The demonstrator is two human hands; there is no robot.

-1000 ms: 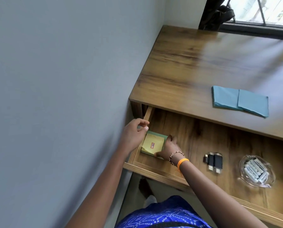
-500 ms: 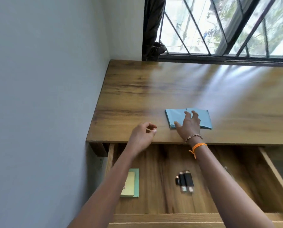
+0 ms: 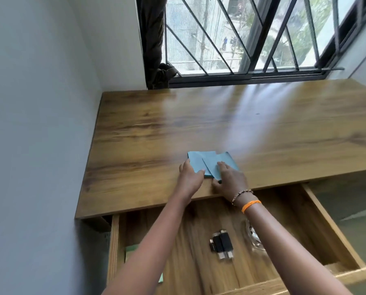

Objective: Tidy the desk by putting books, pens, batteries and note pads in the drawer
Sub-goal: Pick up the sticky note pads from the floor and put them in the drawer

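wooden desk under window, against left wall | on top: two blue note pads overlapping near front edge | hands resting on pads | otherwise bare wood

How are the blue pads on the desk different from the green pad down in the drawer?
The blue pads lie on top of the desk, while the green pad already sits in the open drawer. Both hands touch the blue pads, left hand and right hand; nobody touches the green pad. The blue pads show almost fully, but the left arm hides most of the green pad. Both are flat paper pads.
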